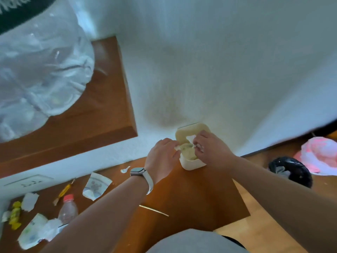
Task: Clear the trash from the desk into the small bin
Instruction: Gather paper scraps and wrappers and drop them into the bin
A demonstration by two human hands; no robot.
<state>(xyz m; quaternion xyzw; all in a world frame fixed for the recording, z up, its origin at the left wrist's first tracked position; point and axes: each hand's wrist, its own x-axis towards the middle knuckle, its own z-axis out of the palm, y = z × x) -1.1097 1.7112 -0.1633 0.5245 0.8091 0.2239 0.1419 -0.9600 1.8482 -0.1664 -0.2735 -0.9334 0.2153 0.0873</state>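
Left hand (162, 156) and right hand (211, 150) each pinch a white scrap (176, 147) over the open small bin (193, 164); torn wrapper (95, 185) and bottle (68, 210) lie left of it, nearer the left hand.

Illumination: soft, even daylight with a cool cast; white wall (218, 61) bright. Dark diffuse patch on the wall above the small bin (193, 164); shadow or stain cannot be told. Clear plastic bag (42, 70), upper left, smeared by motion blur, with small glints. Wide-angle distortion curves the wooden shelf (109, 106) and desk (191, 198) edges.
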